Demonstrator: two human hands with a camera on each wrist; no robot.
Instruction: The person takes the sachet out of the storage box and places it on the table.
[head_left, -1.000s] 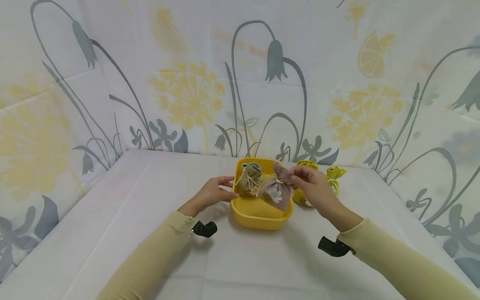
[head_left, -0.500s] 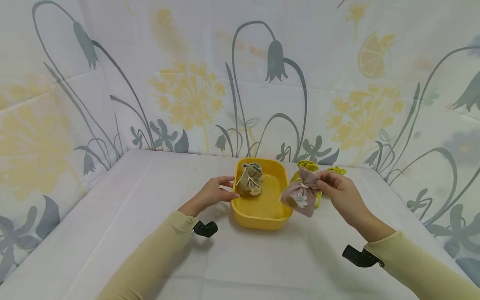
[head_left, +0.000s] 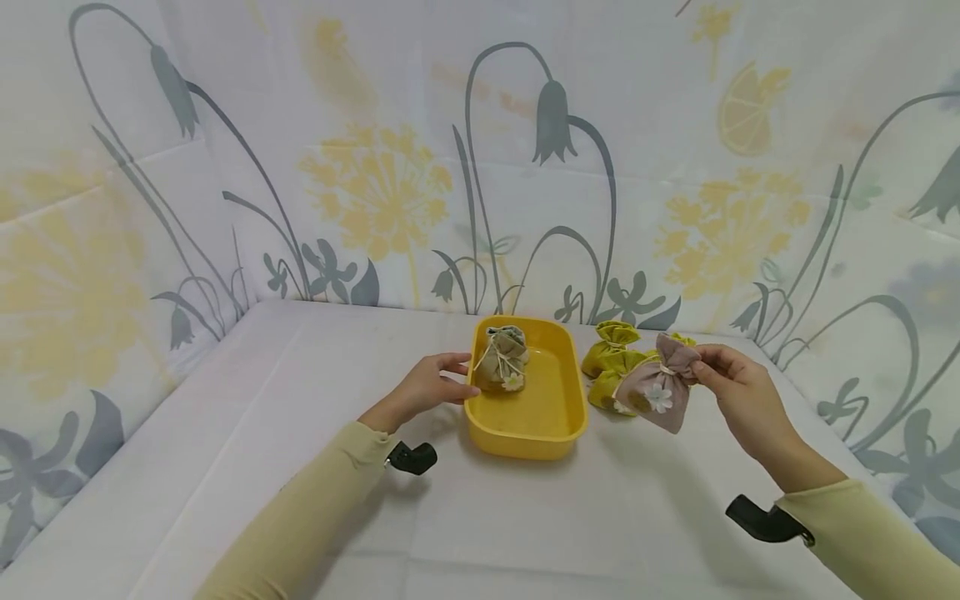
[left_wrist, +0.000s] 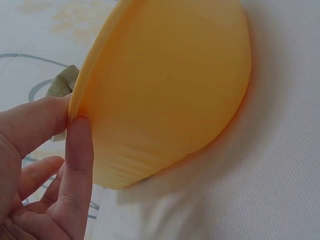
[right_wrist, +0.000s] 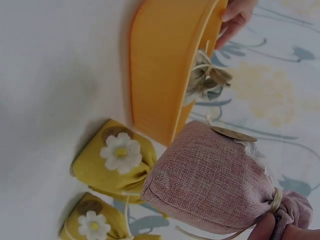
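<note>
My right hand (head_left: 738, 392) pinches the gathered neck of a pink drawstring pouch (head_left: 660, 387) with a white flower on it. The pouch hangs right of the yellow plastic tub (head_left: 525, 446), in front of yellow-green pouches. In the right wrist view, the pink pouch (right_wrist: 210, 180) is tilted, its cord-tied neck between finger and thumb (right_wrist: 265, 227). At the tub's left side, my left hand (head_left: 423, 387) holds the rim. The left wrist view has its thumb (left_wrist: 79, 145) against the tub's outer wall (left_wrist: 170, 90). A grey-beige pouch (head_left: 502, 362) stands inside the tub at its left.
Several yellow-green pouches (head_left: 617, 337) stand right of the tub, partly hidden by the pink one. White cloth covers the table (head_left: 480, 525). A flower-printed curtain (head_left: 360, 100) rises behind and at both sides. A black device (head_left: 768, 518) is attached at each wrist.
My right hand has carried the pink pouch from above the tub out to the right, past the tub's edge. The left hand, the tub and the grey-beige pouch have stayed put.
</note>
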